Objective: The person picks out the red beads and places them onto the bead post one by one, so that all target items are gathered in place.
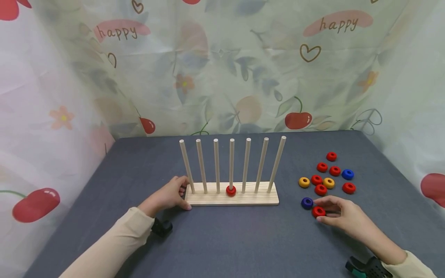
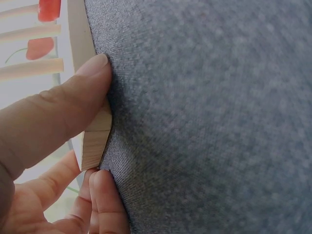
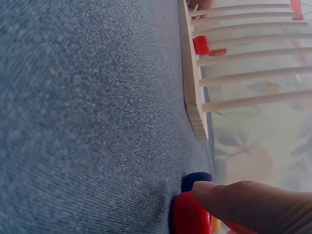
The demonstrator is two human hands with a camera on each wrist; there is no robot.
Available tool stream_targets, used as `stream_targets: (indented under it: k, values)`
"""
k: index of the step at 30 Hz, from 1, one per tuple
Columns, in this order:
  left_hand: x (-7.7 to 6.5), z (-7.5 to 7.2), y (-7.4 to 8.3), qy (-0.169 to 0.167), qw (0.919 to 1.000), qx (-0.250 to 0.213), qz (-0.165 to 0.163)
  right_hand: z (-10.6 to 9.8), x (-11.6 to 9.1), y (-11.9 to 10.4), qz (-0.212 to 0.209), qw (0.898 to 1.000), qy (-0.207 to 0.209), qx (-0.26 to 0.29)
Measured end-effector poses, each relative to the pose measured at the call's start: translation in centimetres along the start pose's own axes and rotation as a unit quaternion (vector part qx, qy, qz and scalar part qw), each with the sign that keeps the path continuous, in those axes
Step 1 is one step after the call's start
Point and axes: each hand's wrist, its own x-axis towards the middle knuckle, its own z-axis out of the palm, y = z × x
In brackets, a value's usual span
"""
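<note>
A pegboard, a pale wooden base (image 1: 250,200) with several upright pegs (image 1: 246,166), stands on the table. One red ring (image 1: 229,194) lies at the bottom of its middle peg. My left hand (image 1: 169,194) grips the base's left end; in the left wrist view the thumb (image 2: 80,92) lies along the front edge and the fingers are at the end face. Right of the pegboard, my right hand (image 1: 344,217) pinches another red ring (image 1: 316,214) between thumb and fingers, close over the table. A dark blue ring (image 1: 304,205) lies right beside it.
Behind the right hand lie several more red rings (image 1: 319,192), two yellow rings (image 1: 301,185) and a brighter blue ring (image 1: 345,177). Dark grey cloth (image 1: 243,239) covers the table. A printed curtain (image 1: 222,77) hangs behind it and along both sides.
</note>
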Motion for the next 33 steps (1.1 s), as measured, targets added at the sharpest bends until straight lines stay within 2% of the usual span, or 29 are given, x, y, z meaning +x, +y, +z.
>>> stream_targets:
  k: [7,13,21,33]
  values:
    - [-0.04,-0.02,0.04,-0.002,1.0,0.001,0.006,0.05,0.06,0.05,-0.008,1.0,-0.001,0.001]
    - [0.02,-0.04,0.05,-0.002,1.0,0.002,-0.002,0.13,0.14,0.06,-0.019,1.0,0.001,0.002]
    - [0.1,0.06,-0.11,-0.001,1.0,0.002,0.0,0.19,0.21,0.18,-0.009,1.0,-0.003,0.01]
    - [0.0,0.04,0.01,0.0,1.0,0.001,-0.003,0.12,0.3,0.09,-0.016,1.0,-0.007,0.003]
